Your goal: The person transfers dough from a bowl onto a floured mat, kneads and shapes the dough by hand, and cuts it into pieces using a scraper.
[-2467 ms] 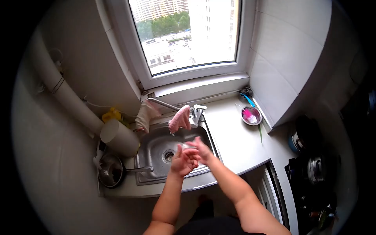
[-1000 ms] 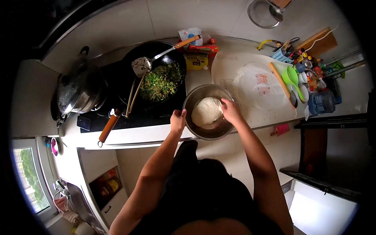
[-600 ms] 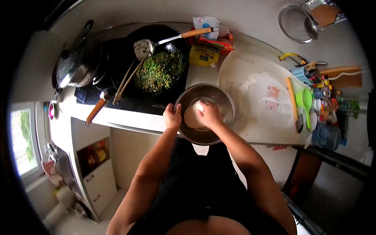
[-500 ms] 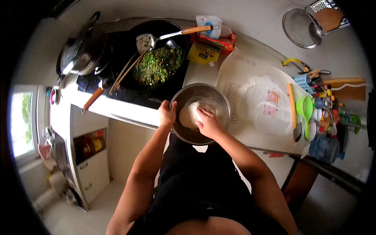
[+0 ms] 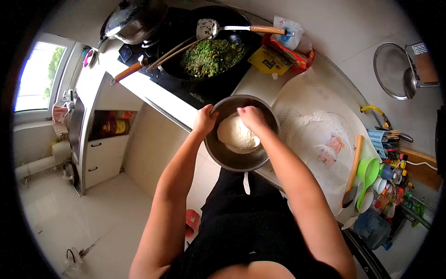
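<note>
A steel bowl (image 5: 239,162) is held in front of my body near the counter's edge, with a pale lump of dough (image 5: 236,135) inside. My left hand (image 5: 205,121) is closed on the bowl's left rim, thumb on top. Inside the bowl, my right hand (image 5: 252,118) has its fingers curled at the dough's upper edge; the fingertips are hidden, so what they pinch cannot be made out. To the right lies a floured mat (image 5: 297,135) with a rolling pin (image 5: 355,162) along its right side.
A wok (image 5: 241,58) of chopped greens (image 5: 211,58) sits on the stove, a spatula (image 5: 232,28) and chopsticks across it. A lidded pot (image 5: 134,23) stands behind left. Yellow and red packets (image 5: 271,59) lie beside the wok. Green scoop (image 5: 368,173), bottles and a water jug (image 5: 371,228) are at right.
The view has gone from the sink to the stove and counter, then turned further. My right hand, lately pressed on the dough, has moved to its upper edge. My left hand stays on the rim.
</note>
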Demonstrator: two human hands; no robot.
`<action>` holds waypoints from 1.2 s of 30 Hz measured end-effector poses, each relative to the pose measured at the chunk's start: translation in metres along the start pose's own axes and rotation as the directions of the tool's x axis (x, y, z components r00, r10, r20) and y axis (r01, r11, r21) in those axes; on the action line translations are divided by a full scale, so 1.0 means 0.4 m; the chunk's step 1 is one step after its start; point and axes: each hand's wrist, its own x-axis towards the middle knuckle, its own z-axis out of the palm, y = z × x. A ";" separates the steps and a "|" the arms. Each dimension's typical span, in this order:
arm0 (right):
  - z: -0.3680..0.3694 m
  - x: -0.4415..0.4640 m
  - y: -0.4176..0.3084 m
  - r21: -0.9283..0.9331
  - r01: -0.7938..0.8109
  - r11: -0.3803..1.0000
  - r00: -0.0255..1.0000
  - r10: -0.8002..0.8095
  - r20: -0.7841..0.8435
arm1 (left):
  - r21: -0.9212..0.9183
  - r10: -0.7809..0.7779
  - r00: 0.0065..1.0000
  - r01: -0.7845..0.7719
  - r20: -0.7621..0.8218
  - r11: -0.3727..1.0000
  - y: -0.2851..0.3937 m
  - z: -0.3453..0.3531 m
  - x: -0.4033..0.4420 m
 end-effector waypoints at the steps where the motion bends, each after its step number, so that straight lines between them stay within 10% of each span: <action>1: 0.045 0.005 -0.023 -0.124 0.129 0.984 0.991 -0.130 -0.001 | 0.008 -0.003 1.000 0.003 -0.001 1.000 0.031 -0.016 -0.004; 4: 0.094 -0.073 -0.013 -0.102 0.505 0.857 0.841 -0.515 -0.164 | -0.041 -0.070 0.997 0.069 -0.021 0.997 0.069 -0.032 -0.027; 8: 0.013 -0.180 -0.012 -0.015 0.693 0.721 0.716 -0.686 0.132 | 0.025 -0.024 1.000 0.023 0.013 0.999 0.074 -0.041 -0.024; 11: -0.117 -0.278 -0.044 0.061 0.742 0.668 0.670 -0.741 -0.048 | 0.064 -0.022 0.999 0.019 0.048 0.998 0.093 -0.054 -0.034; 16: -0.097 -0.124 -0.008 0.228 0.443 0.867 0.892 -0.451 -0.021 | -0.038 -0.005 0.997 0.008 0.078 0.999 0.085 -0.056 -0.028; 19: 0.022 0.016 -0.046 -0.271 0.331 0.904 0.941 -0.296 0.162 | -0.105 -0.023 0.999 0.027 0.038 0.994 0.065 -0.035 -0.024; 28: 0.076 -0.197 -0.177 -0.352 0.577 0.737 0.735 -0.282 0.616 | -0.041 0.025 0.996 -0.021 0.091 0.999 0.080 -0.063 -0.031; 32: -0.023 -0.200 -0.005 -0.088 0.797 0.597 0.594 -0.750 0.289 | -0.037 0.019 0.993 -0.015 0.120 0.999 0.072 -0.053 -0.037; 34: -0.133 -0.177 -0.043 0.062 0.466 0.883 0.845 -0.464 0.267 | -0.051 -0.003 0.994 0.009 0.109 0.999 0.075 -0.050 -0.036; 36: -0.122 -0.121 -0.021 0.127 0.448 0.885 0.861 -0.465 0.204 | 0.021 0.032 0.997 -0.034 0.074 0.999 0.060 -0.033 -0.030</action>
